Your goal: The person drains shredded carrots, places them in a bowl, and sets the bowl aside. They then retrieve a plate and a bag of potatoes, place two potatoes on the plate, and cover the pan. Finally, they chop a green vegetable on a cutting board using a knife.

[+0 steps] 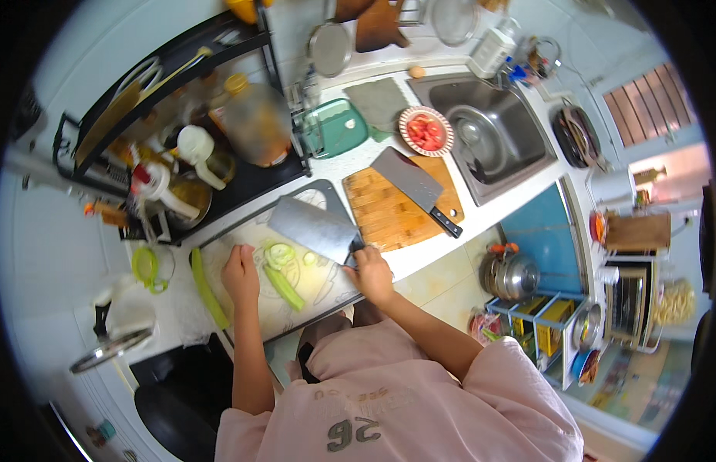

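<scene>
My right hand (374,276) grips the black handle of a wide cleaver (311,228), its blade held flat over the pale cutting board (248,312). Loosely closed above the board's left part, my left hand (241,274) shows nothing between its fingers. Between the hands lie a pile of thin pale-green slices (278,253) and a small round slice (309,258). Just below them is a peeled green vegetable piece (284,289), perhaps cucumber or gourd. A longer green strip (207,291) lies along the board's left edge.
A wooden board (369,202) bears a second cleaver (410,179). Behind stand a bowl of cut tomatoes (425,131), a green tray (334,130) and a steel sink (508,138). A black rack (259,185) holds bottles. A black wok (179,410) sits lower left.
</scene>
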Demonstrator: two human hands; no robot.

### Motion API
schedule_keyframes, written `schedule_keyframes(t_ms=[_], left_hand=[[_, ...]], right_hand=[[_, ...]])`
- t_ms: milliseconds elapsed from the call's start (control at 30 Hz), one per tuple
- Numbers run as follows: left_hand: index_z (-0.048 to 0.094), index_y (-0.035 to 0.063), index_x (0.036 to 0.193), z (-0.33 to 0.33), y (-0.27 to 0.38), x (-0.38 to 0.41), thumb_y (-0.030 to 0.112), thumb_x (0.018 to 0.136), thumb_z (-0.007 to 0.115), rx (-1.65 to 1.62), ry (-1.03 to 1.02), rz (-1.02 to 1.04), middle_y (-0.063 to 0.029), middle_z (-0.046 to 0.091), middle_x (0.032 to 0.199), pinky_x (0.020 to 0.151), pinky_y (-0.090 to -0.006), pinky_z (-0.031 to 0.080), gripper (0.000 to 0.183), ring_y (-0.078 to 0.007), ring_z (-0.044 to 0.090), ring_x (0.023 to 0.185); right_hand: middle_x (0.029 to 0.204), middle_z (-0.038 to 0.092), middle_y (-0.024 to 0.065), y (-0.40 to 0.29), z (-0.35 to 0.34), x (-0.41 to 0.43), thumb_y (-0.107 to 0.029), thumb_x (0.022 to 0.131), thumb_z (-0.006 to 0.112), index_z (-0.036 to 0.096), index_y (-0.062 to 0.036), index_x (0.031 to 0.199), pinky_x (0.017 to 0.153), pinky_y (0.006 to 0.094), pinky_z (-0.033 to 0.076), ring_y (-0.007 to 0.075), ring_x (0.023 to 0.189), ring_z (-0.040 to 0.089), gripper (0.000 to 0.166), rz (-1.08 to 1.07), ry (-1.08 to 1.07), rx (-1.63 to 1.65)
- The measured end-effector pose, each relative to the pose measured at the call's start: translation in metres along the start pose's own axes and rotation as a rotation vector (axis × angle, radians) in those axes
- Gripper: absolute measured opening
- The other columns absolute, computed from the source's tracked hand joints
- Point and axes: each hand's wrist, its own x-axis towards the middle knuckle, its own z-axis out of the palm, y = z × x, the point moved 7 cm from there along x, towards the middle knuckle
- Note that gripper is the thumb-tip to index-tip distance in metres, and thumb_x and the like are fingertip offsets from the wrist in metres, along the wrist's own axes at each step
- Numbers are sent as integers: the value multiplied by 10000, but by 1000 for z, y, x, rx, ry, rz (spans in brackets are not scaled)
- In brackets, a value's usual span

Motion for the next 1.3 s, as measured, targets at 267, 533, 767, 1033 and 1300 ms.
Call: schedule_keyframes(t_ms=[267, 533, 767, 1033, 1300], left_hand=[[553, 29, 898, 18, 22, -22, 136, 837, 500, -166, -31, -42, -39, 562, 704, 545, -227, 401, 134, -110, 495, 581], [516, 22, 972, 67, 84, -43, 93, 812, 532, -235, 19, -39, -16, 515, 753, 536, -198, 370, 176, -71, 437, 603], [489, 32, 1015, 136, 145, -64, 76, 836, 505, -373, 71, -150, 13, 474, 742, 530, -169, 360, 185, -47, 413, 591], [525, 55, 978, 288, 286, -67, 166, 818, 541, -297, -435, -13, -57, 566, 789, 578, -235, 422, 195, -128, 518, 632], [504, 29, 961, 342, 251, -52, 89, 779, 513, -238, -282, 45, -118, 577, 836, 649, -351, 457, 192, -255, 576, 744]], right_hand=[[852, 474, 143, 88, -73, 17, -91, 669, 590, 516, 7, 851, 714, 367, 415, 303, 836, 478, 220, 74, 191, -171], [921, 493, 185, 205, -88, 36, -52, 624, 573, 457, 3, 875, 637, 403, 472, 342, 808, 527, 282, 232, -177, -220], [801, 502, 139, 233, -241, 41, -26, 562, 564, 481, -42, 877, 571, 391, 442, 339, 653, 532, 326, -66, -26, 86], [764, 573, 245, 372, -290, 80, -126, 715, 562, 479, -8, 1020, 624, 433, 446, 408, 698, 556, 337, 371, -67, 21], [592, 530, 188, 363, -304, 31, -152, 718, 614, 503, 9, 808, 511, 359, 423, 293, 529, 550, 216, 401, -29, 128]])
